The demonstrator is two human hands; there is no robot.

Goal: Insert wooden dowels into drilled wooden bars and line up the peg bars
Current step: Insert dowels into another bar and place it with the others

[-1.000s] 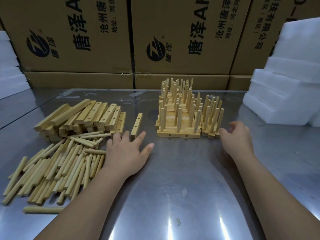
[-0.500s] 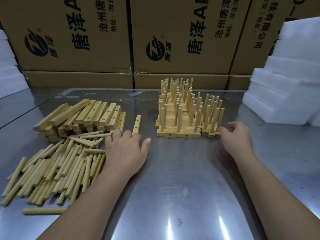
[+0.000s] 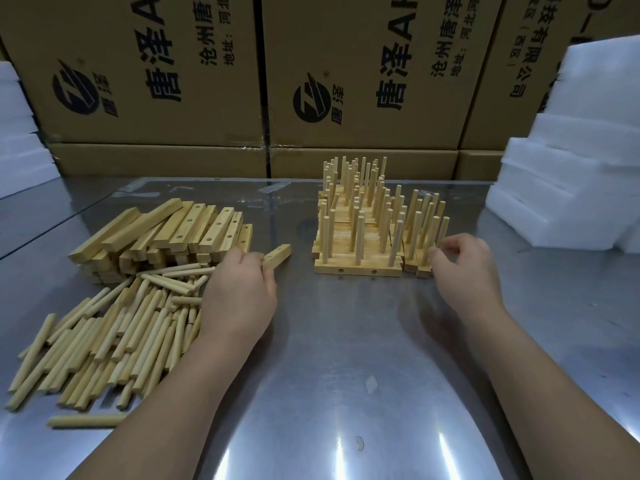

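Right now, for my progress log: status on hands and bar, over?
Left hand gripping loose drilled bar. Right hand curled against finished peg bars, grip unclear. Nothing blocking.

bare left hand (image 3: pixel 239 289), bare right hand (image 3: pixel 465 271)

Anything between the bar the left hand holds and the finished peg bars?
Nothing visible. Only bare table separates the drilled bar in the left hand from the front peg bar.

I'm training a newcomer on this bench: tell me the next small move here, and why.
Probably draw the loose drilled bar nearer: the left hand grips its near end, no dowels stand in it, and the dowel pile lies beside that hand.
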